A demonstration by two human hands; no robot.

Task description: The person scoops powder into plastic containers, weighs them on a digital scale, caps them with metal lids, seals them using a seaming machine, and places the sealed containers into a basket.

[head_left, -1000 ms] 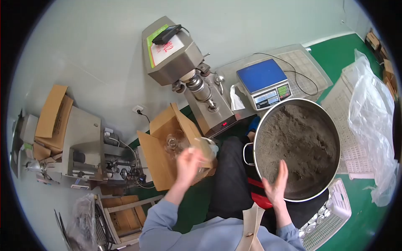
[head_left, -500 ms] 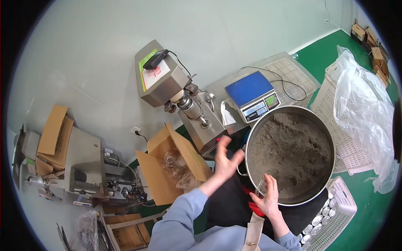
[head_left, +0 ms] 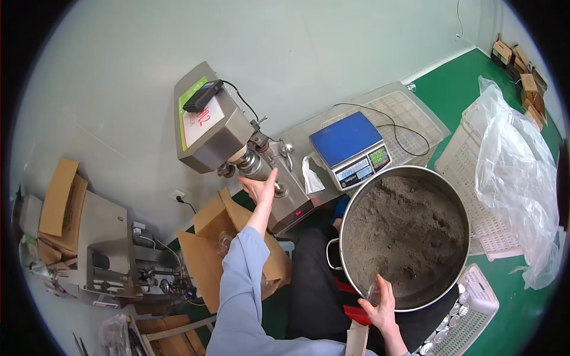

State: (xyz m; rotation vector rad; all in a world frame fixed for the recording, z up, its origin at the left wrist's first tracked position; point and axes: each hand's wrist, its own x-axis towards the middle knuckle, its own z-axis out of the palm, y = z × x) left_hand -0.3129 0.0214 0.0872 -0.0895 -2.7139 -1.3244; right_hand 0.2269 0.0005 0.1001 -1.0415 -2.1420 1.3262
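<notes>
My left hand (head_left: 259, 191) is at the tabletop machine (head_left: 217, 139), fingers spread just below the shiny metal cylinder (head_left: 254, 165) under its head. Whether the fingertips touch the cylinder cannot be made out. My right hand (head_left: 383, 305) holds a small clear cup or jar (head_left: 373, 293) at the near rim of a large steel pot (head_left: 467, 237); the fingers partly cover it. Inside the pot lies grey-brown powder (head_left: 409, 231), loose and uneven.
A scale with a blue top (head_left: 346, 138) stands behind the pot. Left of the pot, an open cardboard box (head_left: 193, 261) contains clear containers. At right are a white crate (head_left: 457, 160) with plastic sheeting (head_left: 513, 166) and a basket (head_left: 480, 305) of silver-topped cans.
My left hand has moved from beside the pot up and left to the machine. My right hand stays by the pot's near rim with the clear cup. The view has shifted slightly.
</notes>
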